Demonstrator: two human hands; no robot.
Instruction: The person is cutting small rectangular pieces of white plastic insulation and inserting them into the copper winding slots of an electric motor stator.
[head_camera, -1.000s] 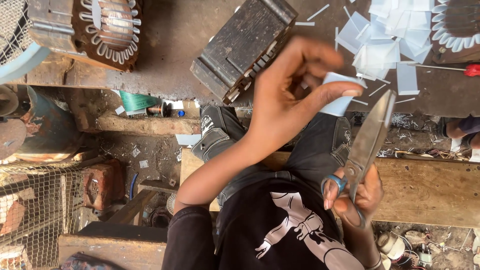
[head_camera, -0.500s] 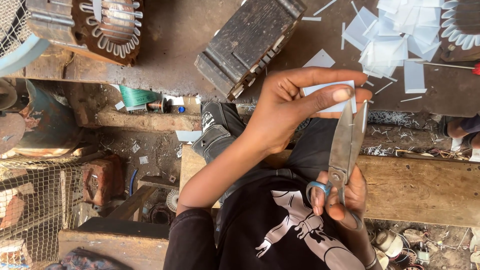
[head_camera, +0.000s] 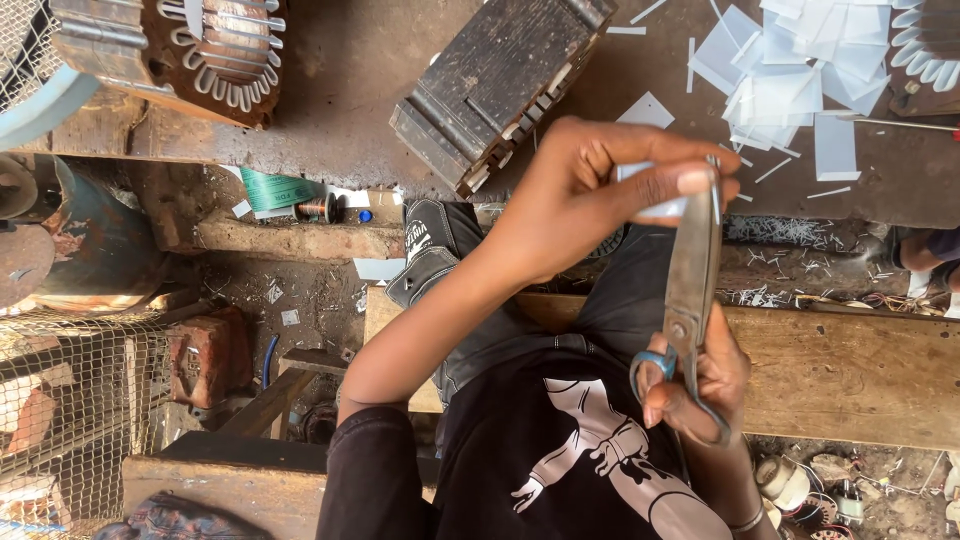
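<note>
Scissors blades swung upright since earlier frame, closing on the small pale-blue paper strip (head_camera: 655, 195) | left hand (head_camera: 590, 195) fingers pinch strip above lap | right hand (head_camera: 700, 385) fingers grip blue-handled steel scissors (head_camera: 690, 300) | strip judged light, flimsy: hold near cut.

Your hands at a strip and scissors

Your left hand (head_camera: 590, 195) pinches a pale strip (head_camera: 650, 205) between thumb and fingers, while your right hand (head_camera: 700, 385) grips the scissors (head_camera: 690, 290), blades closed against the strip's edge, above the dark workbench (head_camera: 380, 90) scattered with cut pieces (head_camera: 800, 70).
</note>
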